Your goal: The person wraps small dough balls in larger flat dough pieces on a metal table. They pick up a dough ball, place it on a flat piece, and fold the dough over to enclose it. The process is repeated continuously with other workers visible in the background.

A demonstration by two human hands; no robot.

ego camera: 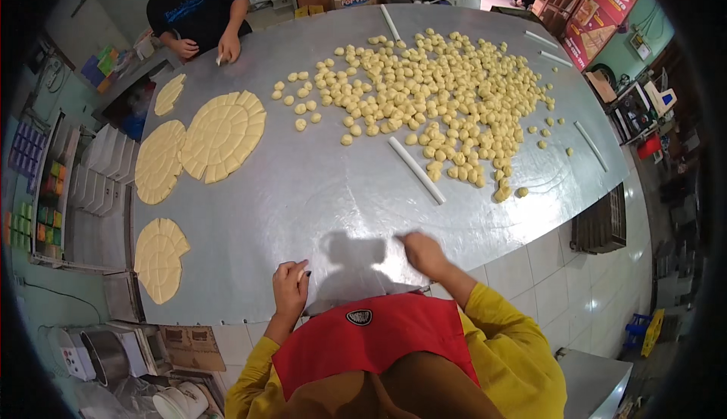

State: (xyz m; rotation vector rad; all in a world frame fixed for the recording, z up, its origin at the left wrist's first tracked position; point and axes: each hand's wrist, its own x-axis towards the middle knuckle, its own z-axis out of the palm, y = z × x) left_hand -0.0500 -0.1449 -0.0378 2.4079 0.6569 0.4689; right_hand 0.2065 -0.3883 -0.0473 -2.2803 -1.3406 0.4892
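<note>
My left hand [291, 287] is at the near edge of the metal table [250, 220], fingers curled, a small pale bit perhaps at the fingertips. My right hand [423, 255] is over the table's near part, fingers bent in, what it holds hidden. Beyond it lies a white rolling pin or pipe [417, 170], beside a large spread of yellow dough balls [443, 106]. On the left lie flat dough rounds cut into pieces: a large one [224, 135], one touching it [159, 160], a nearer one [161, 260] and a small remnant [169, 94].
A person [199, 15] in a dark shirt stands at the far left edge, one hand on the table. More white rods lie at the far edge [391, 23] and right side [590, 146]. Dark stacked crates [599, 223] stand by the right edge, a drawer unit [96, 186] at left.
</note>
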